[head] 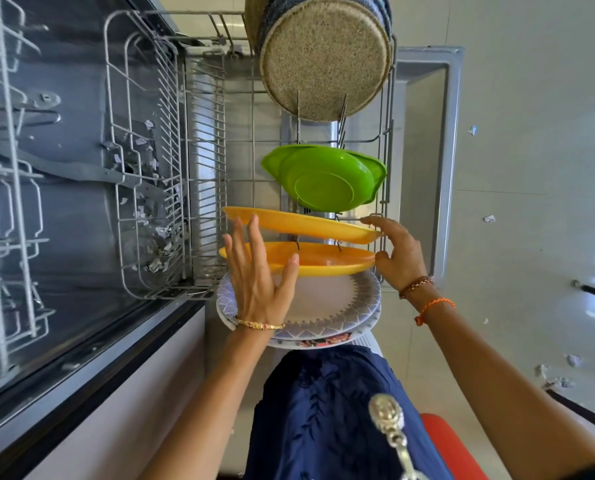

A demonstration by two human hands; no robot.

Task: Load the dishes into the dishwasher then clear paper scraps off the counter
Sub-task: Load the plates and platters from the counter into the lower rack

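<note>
As the lower rack (388, 140) of the open dishwasher fills, a person steadies a yellow plate (299, 225) on edge between the tines, apparently so that it stands apart from its neighbours and water can reach both faces. The left hand (258, 275), fingers straight and spread, lies flat against the plate's near face at its 8 o'clock edge; the right hand (395, 252) pinches the rim at 3 o'clock with curled fingers, so the plate sits between the two. A second yellow plate (330, 259) stands just behind toward the person, then two patterned plates (341, 306). At 12 o'clock from the held plate a green dish (324, 178) and speckled plates (324, 67) already stand racked. Paper scraps (157, 233) lie at 9 o'clock, inside the machine, with more on the floor (531, 168) at 3 o'clock.
</note>
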